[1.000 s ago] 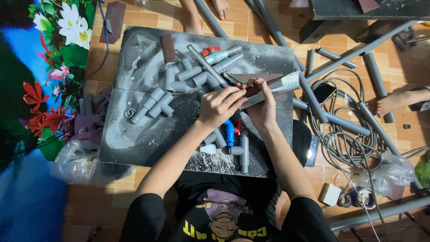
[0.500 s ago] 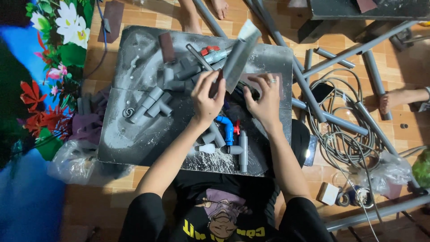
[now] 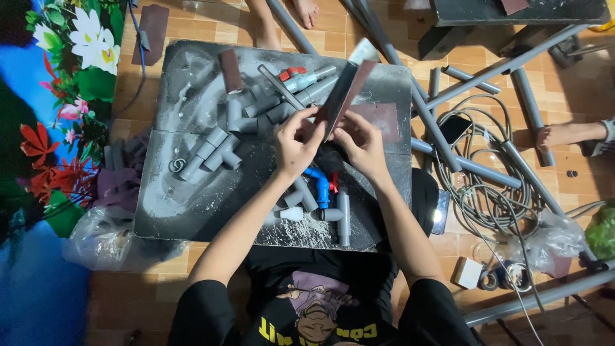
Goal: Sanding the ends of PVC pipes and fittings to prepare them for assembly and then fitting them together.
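Both hands over grey board (image 3: 192,192): left hand (image 3: 296,146) and right hand (image 3: 360,142) each pinch the lower end of a pipe (image 3: 343,96) w/ brown sandpaper (image 3: 356,82) along it, fingers closed on it, pipe tilted up-right. Grey fittings (image 3: 218,150) lie left of hands, red-handled valve (image 3: 301,78) behind, blue elbow (image 3: 320,186) just below wrists. Long pipes (image 3: 474,170) and cable coil (image 3: 487,192) on tile floor to the right; another person's foot (image 3: 564,136) nearby.

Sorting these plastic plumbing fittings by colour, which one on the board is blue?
The curved blue elbow fitting, just below the hands near the board's middle; the surrounding fittings are grey.
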